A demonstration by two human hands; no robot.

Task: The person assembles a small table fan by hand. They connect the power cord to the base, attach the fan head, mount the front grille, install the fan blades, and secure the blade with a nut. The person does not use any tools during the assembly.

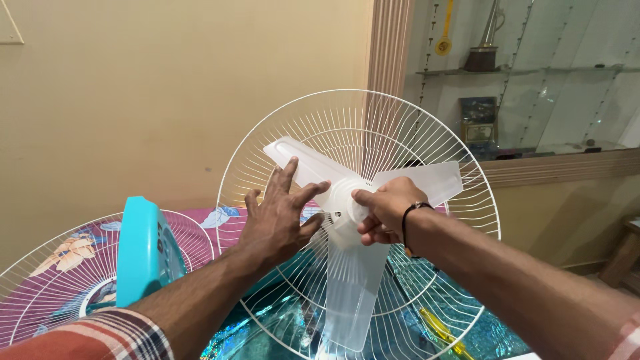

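Translucent white plastic, three blades on one fan blade piece [353,220], set against the upright rear grille [413,127]; a second grille [47,267] lies left. Left hand [277,217] presses spread-fingered; right hand [385,210] pinches the hub.

Your count of parts:
Two wire fan guards [373,120] [40,280], one three-bladed fan blade [353,280], one yellow screwdriver [443,331], one turquoise fan body [140,253].

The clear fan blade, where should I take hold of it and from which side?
Hold the fan blade by its round centre hub, from the open front facing you. The hub looks thick and compact; the vanes look thin, and the wire guard blocks the back.
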